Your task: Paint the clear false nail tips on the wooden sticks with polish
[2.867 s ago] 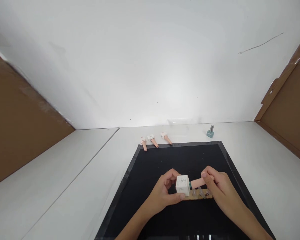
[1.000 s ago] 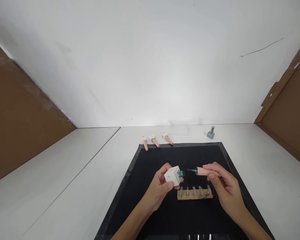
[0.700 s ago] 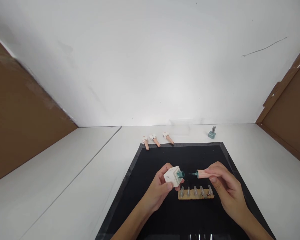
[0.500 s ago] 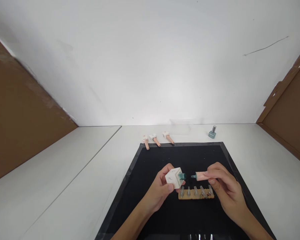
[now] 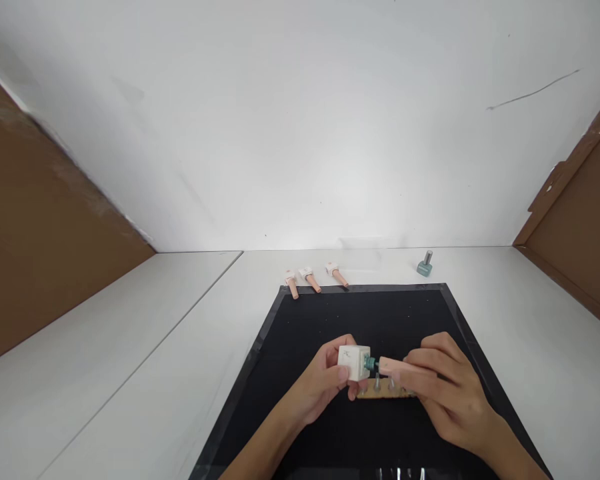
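Note:
My left hand (image 5: 325,380) grips a white nail polish bottle (image 5: 351,363) tilted on its side, its green-stained neck (image 5: 369,363) facing right. Between the fingers of my right hand (image 5: 447,383) is the pink brush cap (image 5: 399,367), pointing left. Its brush end is at the mouth of the bottle, mostly hidden inside the neck. Just below both hands lies a tan strip (image 5: 380,393) carrying several clear nail tips (image 5: 377,383); my right fingers cover its right end.
A black mat (image 5: 340,433) lies under my hands on the white table (image 5: 180,400). Along its far edge rest three white bottles with pink caps (image 5: 311,280). A teal bottle with a grey cap (image 5: 425,265) stands at the back right. Brown boards (image 5: 580,220) flank both sides.
My right hand has brought the brush cap left to the bottle, and the brush has gone into the neck. My left hand has turned the bottle slightly and shifted a little right.

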A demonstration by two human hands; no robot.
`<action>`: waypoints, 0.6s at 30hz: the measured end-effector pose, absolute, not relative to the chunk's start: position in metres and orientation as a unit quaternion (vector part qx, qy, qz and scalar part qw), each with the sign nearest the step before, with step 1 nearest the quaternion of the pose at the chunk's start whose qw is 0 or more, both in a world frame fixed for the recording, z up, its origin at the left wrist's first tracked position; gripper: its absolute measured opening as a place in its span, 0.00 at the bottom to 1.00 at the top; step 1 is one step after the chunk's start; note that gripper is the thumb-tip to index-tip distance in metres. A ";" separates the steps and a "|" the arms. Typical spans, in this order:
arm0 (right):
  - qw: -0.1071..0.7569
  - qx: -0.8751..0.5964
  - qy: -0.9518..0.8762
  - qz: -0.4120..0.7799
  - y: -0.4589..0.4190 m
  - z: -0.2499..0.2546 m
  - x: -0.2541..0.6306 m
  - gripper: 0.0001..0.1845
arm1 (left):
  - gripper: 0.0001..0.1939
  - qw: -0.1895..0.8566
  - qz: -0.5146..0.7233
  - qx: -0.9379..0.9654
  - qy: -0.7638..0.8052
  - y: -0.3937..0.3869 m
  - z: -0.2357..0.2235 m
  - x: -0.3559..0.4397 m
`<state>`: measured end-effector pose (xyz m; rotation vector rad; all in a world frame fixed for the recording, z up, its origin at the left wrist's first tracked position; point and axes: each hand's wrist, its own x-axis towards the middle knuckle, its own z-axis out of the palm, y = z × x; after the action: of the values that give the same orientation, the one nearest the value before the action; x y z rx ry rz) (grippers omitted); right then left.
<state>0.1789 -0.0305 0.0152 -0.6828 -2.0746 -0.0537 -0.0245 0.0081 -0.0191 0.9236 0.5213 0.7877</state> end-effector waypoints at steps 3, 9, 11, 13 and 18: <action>0.437 -0.285 -0.846 -0.113 -0.030 0.014 0.177 0.15 | 0.27 0.791 0.351 0.433 0.251 0.009 -0.021 -0.024; 0.407 -0.332 -0.851 -0.027 -0.030 0.014 0.176 0.14 | 0.24 0.689 0.393 0.541 0.280 0.015 -0.026 -0.026; 0.413 -0.360 -0.835 0.046 -0.030 0.014 0.177 0.15 | 0.22 0.655 0.401 0.579 0.274 0.016 -0.027 -0.028; 0.413 -0.391 -0.811 0.140 -0.030 0.015 0.178 0.19 | 0.21 0.640 0.392 0.607 0.263 0.016 -0.027 -0.030; 0.439 -0.432 -0.747 0.252 -0.032 0.010 0.173 0.19 | 0.25 0.678 0.384 0.574 0.252 0.014 -0.026 -0.030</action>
<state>0.1725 -0.0319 0.0097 -1.0729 -1.8558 0.6263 -0.0297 0.0145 -0.0262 1.2900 0.5655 0.8632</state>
